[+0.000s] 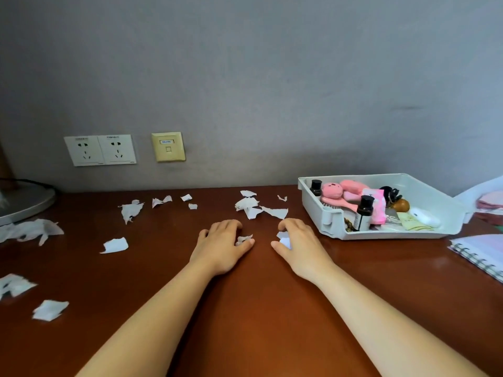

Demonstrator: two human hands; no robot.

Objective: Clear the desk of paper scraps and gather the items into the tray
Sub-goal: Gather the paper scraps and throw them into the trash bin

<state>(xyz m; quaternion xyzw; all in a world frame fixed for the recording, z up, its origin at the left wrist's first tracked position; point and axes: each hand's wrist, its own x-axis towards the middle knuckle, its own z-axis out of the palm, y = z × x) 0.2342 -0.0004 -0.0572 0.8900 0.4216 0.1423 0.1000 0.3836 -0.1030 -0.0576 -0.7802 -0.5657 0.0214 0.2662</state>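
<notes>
two hands each pinching paper scrap; tray right.

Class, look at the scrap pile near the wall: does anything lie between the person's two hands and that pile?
Nothing visible does. The left hand and right hand each rest on a small scrap, and only bare desk separates them from the scrap pile just beyond their fingertips. The tray sits off to the right.

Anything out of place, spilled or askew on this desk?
Yes. Torn paper scraps litter the desk, mostly at the back and left. The left hand and right hand each close on one. The tray sits skewed to the desk edge, its items piled loosely.
</notes>
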